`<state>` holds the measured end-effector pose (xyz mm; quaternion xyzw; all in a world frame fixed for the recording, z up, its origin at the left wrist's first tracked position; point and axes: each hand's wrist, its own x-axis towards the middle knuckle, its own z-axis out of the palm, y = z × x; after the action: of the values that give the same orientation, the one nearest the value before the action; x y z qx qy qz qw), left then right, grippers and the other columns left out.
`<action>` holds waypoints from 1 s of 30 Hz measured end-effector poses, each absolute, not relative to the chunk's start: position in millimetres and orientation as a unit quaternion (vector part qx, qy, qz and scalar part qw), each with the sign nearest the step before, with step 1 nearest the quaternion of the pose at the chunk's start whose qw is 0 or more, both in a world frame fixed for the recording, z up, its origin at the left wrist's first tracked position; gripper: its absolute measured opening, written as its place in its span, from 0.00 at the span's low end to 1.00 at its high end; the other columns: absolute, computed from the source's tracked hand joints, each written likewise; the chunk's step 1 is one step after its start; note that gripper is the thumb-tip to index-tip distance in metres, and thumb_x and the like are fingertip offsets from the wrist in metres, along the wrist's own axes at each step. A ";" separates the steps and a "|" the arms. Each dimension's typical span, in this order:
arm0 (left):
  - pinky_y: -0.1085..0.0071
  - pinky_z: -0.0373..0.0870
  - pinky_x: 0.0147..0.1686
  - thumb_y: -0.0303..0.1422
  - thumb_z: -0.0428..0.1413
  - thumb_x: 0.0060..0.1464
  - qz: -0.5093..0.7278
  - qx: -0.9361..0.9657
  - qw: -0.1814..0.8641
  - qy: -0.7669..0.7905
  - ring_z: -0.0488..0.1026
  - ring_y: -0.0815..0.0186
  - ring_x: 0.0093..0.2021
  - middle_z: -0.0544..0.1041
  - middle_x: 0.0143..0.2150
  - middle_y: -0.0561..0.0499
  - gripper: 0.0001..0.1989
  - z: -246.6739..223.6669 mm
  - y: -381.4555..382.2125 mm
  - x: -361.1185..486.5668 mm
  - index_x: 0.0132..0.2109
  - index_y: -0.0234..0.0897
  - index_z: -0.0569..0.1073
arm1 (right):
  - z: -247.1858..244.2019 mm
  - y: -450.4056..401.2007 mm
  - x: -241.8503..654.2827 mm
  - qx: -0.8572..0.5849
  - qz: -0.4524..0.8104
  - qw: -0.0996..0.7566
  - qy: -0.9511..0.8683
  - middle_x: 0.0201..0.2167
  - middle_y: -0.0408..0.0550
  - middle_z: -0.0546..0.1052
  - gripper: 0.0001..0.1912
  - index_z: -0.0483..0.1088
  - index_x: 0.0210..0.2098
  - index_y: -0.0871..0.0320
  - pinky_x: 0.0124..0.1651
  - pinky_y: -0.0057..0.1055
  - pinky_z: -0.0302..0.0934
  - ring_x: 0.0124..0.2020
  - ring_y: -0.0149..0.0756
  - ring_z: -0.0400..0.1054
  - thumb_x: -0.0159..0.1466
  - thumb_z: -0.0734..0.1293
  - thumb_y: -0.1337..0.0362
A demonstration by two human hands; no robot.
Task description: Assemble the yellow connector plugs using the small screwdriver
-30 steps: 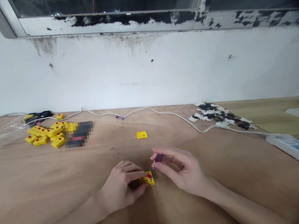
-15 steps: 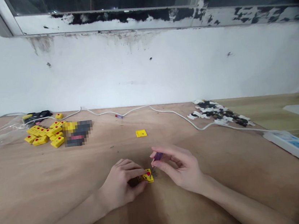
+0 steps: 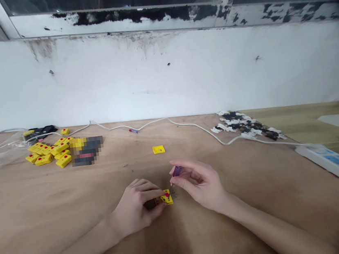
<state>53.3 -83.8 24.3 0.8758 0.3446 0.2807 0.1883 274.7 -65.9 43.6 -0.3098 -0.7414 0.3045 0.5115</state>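
Observation:
My left hand (image 3: 138,203) is closed around a small yellow plastic case (image 3: 167,199) with a red button, pressing it to the tabletop. A dark part beside the case is mostly covered by my fingers. My right hand (image 3: 199,185) pinches a small screwdriver (image 3: 177,170) by its purple handle, just above and to the right of the case. The shaft points down toward the case, though its tip is hard to make out. Some tiny dark bits lie at the case's right edge, too small to name. Farther back lies a flat yellow cover (image 3: 158,149).
Several yellow cases with red buttons (image 3: 59,149) are piled at left, beside a clear plastic bag (image 3: 2,153). A second screwdriver (image 3: 133,131) lies near the white cable (image 3: 187,124). Black and white parts (image 3: 246,125) are heaped at right, above a white power strip (image 3: 325,161).
My right hand has lifted slightly with the screwdriver, whose shaft earlier reached down to the yellow case. My left hand keeps its hold. The whole view has shifted a little.

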 end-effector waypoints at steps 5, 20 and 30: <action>0.65 0.68 0.45 0.33 0.57 0.60 0.276 0.876 0.186 0.349 0.75 0.63 0.43 0.82 0.43 0.51 0.10 22.4 -83.6 53.2 0.47 0.44 0.79 | 39.5 -64.4 275.0 -0.324 0.323 0.516 -0.724 0.38 0.48 0.79 0.17 0.73 0.54 0.51 0.36 0.30 0.75 0.32 0.33 0.76 0.65 0.70 0.66; 0.64 0.68 0.47 0.35 0.57 0.61 0.275 0.875 0.193 0.349 0.76 0.61 0.44 0.82 0.44 0.50 0.10 23.7 -84.0 53.0 0.48 0.44 0.79 | 48.6 -68.8 274.0 -0.246 0.229 0.517 -0.787 0.40 0.47 0.78 0.24 0.73 0.54 0.47 0.41 0.34 0.74 0.39 0.36 0.75 0.62 0.71 0.74; 0.64 0.68 0.48 0.34 0.56 0.61 0.279 0.876 0.192 0.345 0.75 0.62 0.44 0.82 0.45 0.51 0.10 21.1 -83.5 52.8 0.48 0.44 0.79 | 63.2 -73.9 274.2 -0.228 0.255 0.473 -0.812 0.46 0.49 0.78 0.25 0.69 0.59 0.49 0.48 0.37 0.71 0.44 0.37 0.75 0.66 0.64 0.76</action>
<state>52.8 -83.5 21.1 0.8756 0.3446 0.2787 0.1922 274.2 -73.9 63.2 -0.2277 -0.8118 0.2552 0.4734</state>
